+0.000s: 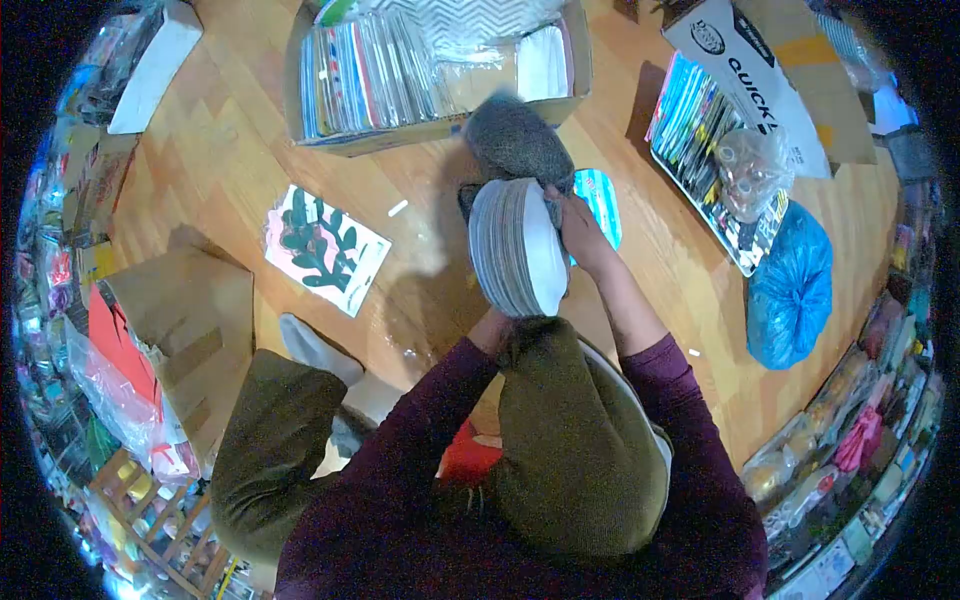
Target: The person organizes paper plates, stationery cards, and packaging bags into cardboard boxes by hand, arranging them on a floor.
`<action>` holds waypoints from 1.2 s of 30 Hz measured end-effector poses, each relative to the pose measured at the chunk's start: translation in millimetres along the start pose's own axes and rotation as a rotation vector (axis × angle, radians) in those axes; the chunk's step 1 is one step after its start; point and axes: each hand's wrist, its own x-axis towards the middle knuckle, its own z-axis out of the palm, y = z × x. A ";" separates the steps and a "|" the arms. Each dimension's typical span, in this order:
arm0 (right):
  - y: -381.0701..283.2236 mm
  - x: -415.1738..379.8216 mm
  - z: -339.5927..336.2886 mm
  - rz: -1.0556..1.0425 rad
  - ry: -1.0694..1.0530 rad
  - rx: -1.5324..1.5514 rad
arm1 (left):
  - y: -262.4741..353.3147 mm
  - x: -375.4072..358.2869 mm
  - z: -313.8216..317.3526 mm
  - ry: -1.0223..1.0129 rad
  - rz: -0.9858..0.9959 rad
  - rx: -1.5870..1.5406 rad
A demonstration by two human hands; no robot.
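A thick stack of thin, rounded white and grey sheets is held upright between my two hands. My right hand grips its right side near the top, fingers partly hidden behind it. My left hand is at its bottom edge, mostly hidden by the stack and my knee. Just beyond the stack is a blurred dark grey cloth item, close to my right fingers. A blue and white packet lies on the floor right of my right hand.
An open box of packed sleeves stands ahead. At the right are a tilted box of packets and a blue plastic bag. A leaf-print packet lies left, near a brown carton. Shelves of goods line both sides.
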 end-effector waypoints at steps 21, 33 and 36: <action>-7.8 19.1 -3.4 -0.866 0.340 -0.160 | 7.4 10.3 7.5 -0.042 -0.005 -0.029; -0.9 -75.6 47.1 -0.096 0.432 0.484 | 26.4 18.3 24.0 -0.107 0.055 0.010; 17.5 -97.1 31.4 0.151 0.311 0.395 | 31.3 25.7 31.6 -0.139 0.053 0.012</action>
